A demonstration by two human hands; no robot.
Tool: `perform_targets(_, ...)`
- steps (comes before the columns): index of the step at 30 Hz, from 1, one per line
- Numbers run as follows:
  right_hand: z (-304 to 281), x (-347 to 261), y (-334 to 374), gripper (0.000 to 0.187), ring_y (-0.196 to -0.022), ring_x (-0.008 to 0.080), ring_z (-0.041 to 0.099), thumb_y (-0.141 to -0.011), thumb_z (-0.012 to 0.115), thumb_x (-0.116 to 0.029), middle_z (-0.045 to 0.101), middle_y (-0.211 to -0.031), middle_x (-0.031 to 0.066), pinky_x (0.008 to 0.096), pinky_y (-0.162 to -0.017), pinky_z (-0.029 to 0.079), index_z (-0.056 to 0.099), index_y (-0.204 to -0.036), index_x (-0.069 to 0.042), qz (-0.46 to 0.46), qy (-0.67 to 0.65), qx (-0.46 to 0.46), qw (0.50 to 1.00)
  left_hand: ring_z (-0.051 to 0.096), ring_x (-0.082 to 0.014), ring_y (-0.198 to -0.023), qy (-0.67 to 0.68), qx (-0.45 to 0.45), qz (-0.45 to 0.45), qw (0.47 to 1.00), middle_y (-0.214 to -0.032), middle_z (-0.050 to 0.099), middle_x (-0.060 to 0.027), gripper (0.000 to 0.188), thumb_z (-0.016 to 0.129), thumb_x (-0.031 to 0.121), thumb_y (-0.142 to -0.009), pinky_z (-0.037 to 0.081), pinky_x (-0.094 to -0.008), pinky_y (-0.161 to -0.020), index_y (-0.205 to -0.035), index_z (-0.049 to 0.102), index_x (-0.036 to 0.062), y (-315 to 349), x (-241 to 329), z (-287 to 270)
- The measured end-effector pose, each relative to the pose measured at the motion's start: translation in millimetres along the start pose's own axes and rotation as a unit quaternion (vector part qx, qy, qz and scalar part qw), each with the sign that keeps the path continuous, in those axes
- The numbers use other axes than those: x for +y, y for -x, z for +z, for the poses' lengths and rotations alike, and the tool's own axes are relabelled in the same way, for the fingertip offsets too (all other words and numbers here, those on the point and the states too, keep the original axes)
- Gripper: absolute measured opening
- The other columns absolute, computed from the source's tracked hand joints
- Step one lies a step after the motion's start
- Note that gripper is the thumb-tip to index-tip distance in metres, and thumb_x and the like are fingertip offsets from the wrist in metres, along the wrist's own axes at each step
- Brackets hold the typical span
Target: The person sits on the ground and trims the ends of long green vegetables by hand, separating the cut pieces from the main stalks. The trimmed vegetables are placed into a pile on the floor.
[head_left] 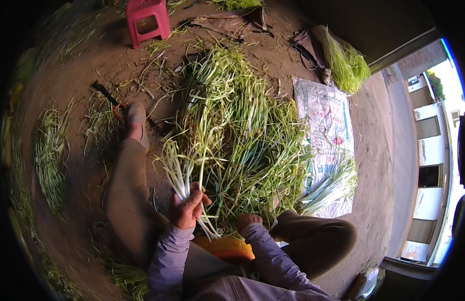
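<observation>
Pale-stalk bunch (178,175): clamped in L hand (186,208), nr L edge of green heap (247,135); R hand (249,221) apart, at heap's near edge, fingers hidden, can't tell grip; white sack (317,108) lies R.

This place seems to be a simple farm shed or a covered yard. The floor (371,150) is of bare brown earth, and on it are a large heap of long green stalks (252,125), a flat printed sack (315,98) and a low pink plastic stool (147,7). The right side opens to a pale lane (402,150) and a white building (428,151).
</observation>
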State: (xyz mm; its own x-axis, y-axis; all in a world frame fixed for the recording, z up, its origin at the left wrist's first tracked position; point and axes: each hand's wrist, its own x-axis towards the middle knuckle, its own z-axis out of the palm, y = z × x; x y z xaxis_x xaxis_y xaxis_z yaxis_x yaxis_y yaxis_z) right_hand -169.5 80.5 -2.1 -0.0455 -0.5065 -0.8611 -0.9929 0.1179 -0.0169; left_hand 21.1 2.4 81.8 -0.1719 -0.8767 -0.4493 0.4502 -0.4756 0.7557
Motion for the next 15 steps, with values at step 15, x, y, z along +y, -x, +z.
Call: perform_targets(15,-106,-21,-2,0.032,-0.056,0.0168,0.058,-0.081,0.055,-0.031,0.059,-0.060,0.0090,0.0310,-0.051,0.044,0.059,-0.074,0.000,-0.138,-0.513,0.271,0.803,0.044,-0.0066,-0.035,-0.260,-0.010,-0.053,0.964,-0.060,0.059,-0.0025,0.025,0.062,0.022,-0.081,0.033,-0.0214,-0.031,-0.093,0.058,0.0007,-3,-47,14)
